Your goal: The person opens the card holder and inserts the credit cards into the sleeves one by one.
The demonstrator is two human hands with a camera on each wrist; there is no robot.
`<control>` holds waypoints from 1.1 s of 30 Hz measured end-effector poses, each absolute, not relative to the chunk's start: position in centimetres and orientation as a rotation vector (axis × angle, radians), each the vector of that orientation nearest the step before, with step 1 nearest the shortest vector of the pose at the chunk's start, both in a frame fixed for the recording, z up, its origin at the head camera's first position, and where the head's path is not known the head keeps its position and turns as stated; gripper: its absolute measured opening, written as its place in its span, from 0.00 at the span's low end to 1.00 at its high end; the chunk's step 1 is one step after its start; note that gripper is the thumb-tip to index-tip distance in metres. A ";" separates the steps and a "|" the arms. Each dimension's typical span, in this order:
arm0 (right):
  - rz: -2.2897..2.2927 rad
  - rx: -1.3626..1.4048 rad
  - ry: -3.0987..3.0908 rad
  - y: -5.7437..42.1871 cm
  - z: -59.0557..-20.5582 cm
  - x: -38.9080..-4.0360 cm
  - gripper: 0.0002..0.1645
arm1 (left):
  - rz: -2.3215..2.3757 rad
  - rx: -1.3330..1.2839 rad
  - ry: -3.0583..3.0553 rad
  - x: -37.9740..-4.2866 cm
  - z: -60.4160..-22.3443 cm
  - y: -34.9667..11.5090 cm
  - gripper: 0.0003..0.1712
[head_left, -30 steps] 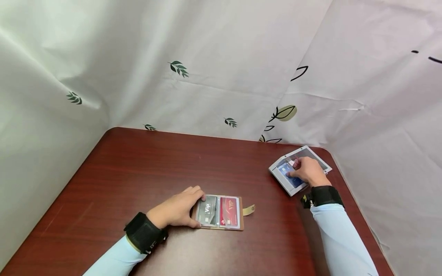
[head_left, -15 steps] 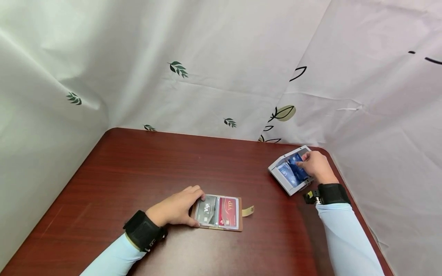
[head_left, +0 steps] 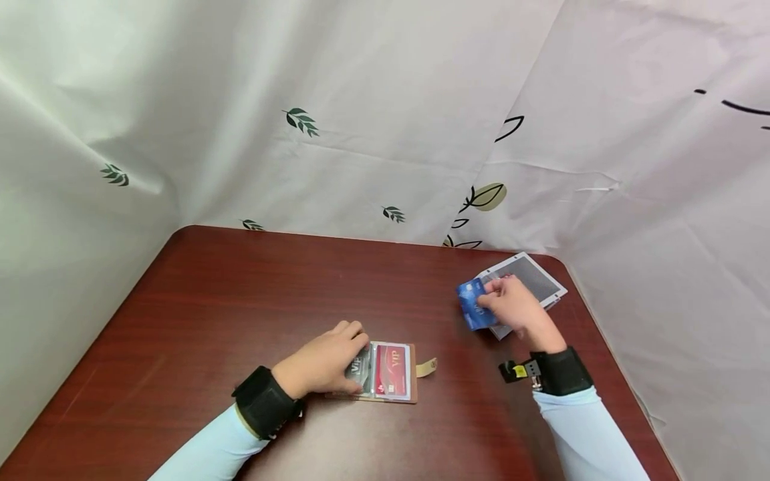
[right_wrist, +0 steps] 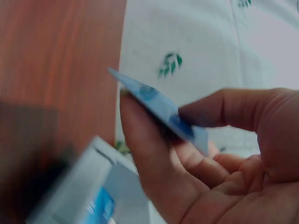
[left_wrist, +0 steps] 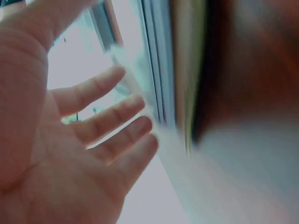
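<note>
My right hand (head_left: pixel 517 310) pinches a blue VIP card (head_left: pixel 472 304) between thumb and fingers, held above the near left part of a grey card box (head_left: pixel 535 274) with its lid raised. In the right wrist view another blue card (right_wrist: pixel 106 205) lies inside that box. A brown card holder (head_left: pixel 413 384) lies open on the table, showing a red VIP card (head_left: pixel 391 371) and a grey VIP card (head_left: pixel 359 367) in clear sleeves. Over its left side is my left hand (head_left: pixel 321 361), fingers relaxed and spread from the thumb, covering part of the grey card.
A tan strap (head_left: pixel 427 367) sticks out from the holder's right edge. The dark red table (head_left: pixel 271 287) ends at white leaf-patterned curtains (head_left: pixel 337 174) at the back and sides. The grey box stands near the table's back right corner.
The right hand has lifted the blue card out of the box and carried it left and toward me. My left hand has shifted right, covering more of the grey card.
</note>
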State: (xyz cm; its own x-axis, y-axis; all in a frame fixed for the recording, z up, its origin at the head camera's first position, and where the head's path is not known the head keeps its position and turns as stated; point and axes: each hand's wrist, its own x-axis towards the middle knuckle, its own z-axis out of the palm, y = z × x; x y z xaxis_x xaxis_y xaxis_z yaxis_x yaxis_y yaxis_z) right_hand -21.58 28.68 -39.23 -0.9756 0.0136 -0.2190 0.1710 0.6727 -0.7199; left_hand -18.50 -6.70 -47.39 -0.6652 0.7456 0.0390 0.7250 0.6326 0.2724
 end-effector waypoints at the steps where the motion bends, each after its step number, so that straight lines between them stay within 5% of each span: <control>1: -1.201 0.144 2.683 28.2 -39.6 -21.4 0.09 | 0.396 1.268 2.780 -18.5 -47.5 -6.2 0.37; 5: -1.223 0.135 2.656 26.5 -40.8 -20.9 0.09 | 0.379 1.324 2.819 -18.3 -48.0 -4.0 0.37; 12: -1.315 0.102 2.539 24.3 -42.4 -20.5 0.07 | 0.398 1.365 2.808 -17.7 -48.8 -1.6 0.60; 16: -1.323 0.111 2.506 23.4 -42.7 -20.3 0.08 | 0.417 1.313 2.804 -17.5 -48.9 -1.3 0.63; 24: -1.368 0.142 2.465 23.0 -43.0 -20.1 0.08 | 0.596 1.271 2.748 -17.8 -48.5 -1.9 0.58; 33: -1.409 0.143 2.454 22.3 -43.1 -19.8 0.15 | 0.714 1.375 2.682 -18.8 -47.7 -4.5 0.42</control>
